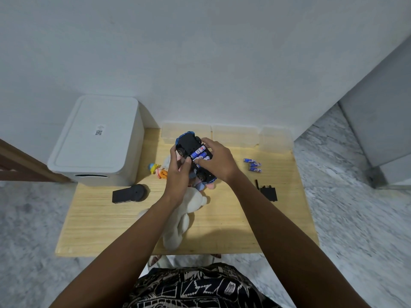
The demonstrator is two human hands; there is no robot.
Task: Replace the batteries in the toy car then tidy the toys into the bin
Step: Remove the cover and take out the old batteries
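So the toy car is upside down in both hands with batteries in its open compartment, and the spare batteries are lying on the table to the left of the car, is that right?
Not quite. In the head view the spare batteries lie to the right of the toy car, not the left. The rest holds: the car is upside down, held by the left hand and right hand, batteries in its open compartment.

Landmark: white lidded bin point(97, 141), at the table's far left corner, lid on.
Toy car point(193, 155): blue body, black underside, upturned and held above the table, right of the bin.
Batteries in car point(201, 154): blue-and-white cells lying side by side in the uncovered compartment.
Loose batteries point(253, 164): three, lying on the table far right of the bin.
Battery cover point(268, 193): black, flat on the table, right and nearer.
Soft toys point(184, 215): white plush under the car; small colourful toys point(158, 169) just right of the bin.
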